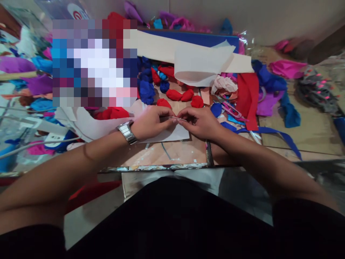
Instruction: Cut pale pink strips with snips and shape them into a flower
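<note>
- evidently, a thin strip (175,118) is held level between the left hand (151,123) and the right hand (199,122); the fingertips are brought almost together, each set closed in a pinch on it, perhaps so that it is kept taut and steered finely. what it is made of cannot be told.
- the hands are held low over a white sheet (181,134), by which, it seems, a pale backing is given to small work.
- red bundles (174,95) and blue bundles (147,90) are set just beyond the fingers, probably so that they are easily reached.
- a curled sheet (202,64) is laid over a long cream strip (156,46) farther back, maybe simply put aside.
- pink scissors (232,109) are left among scraps to the right, within reach.
- a watch (128,132) is worn on the left wrist.
- the table (185,153) is topped with worn, pinkish board, marked with specks and chipped at the near edge; brown card (302,131) is spread at the right.
- at the left, a white cable (58,142) is strung over heaped coloured pieces.
- the far side is bounded by a plain wall (285,21); part of the view is hidden by blurred squares.
</note>
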Tool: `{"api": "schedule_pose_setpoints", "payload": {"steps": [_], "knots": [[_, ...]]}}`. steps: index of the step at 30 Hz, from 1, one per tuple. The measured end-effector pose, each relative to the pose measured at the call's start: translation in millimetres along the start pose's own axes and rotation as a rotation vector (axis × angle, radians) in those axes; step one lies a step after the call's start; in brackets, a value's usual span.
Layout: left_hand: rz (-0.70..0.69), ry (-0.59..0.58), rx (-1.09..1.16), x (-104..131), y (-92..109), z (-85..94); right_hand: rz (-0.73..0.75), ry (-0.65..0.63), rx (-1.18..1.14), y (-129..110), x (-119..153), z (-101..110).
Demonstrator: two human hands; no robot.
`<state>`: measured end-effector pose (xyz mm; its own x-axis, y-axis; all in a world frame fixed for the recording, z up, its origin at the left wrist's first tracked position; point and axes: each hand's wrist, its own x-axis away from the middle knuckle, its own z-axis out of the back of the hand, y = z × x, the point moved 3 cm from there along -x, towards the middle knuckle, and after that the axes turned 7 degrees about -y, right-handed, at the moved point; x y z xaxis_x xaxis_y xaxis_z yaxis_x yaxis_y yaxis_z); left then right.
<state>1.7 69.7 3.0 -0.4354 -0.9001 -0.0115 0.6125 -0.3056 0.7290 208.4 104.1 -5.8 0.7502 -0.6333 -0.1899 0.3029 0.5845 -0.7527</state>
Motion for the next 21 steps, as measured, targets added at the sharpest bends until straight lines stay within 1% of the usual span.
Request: {"api": "schedule_pose_setpoints", "payload": {"steps": [5, 11, 14, 21], "knots": [[0.020, -0.008, 0.019, 1.0, -1.5, -0.3, 0.001, 0.004, 0.013, 0.4, 1.1, -2.4], [0.031, -0.056, -0.011, 0.1, 6.8, 2.5, 0.052, 0.040, 0.042, -0.3, 1.0, -2.7], [0.033, -0.056, -0.026, -0.3, 8.8, 4.5, 0.057, 0.067, 0.056, -1.2, 1.6, -2.8], [0.039, -0.061, 0.010, -1.5, 6.1, 6.9, 0.095, 0.068, 0.092, -5.9, 2.6, -4.3]]}}
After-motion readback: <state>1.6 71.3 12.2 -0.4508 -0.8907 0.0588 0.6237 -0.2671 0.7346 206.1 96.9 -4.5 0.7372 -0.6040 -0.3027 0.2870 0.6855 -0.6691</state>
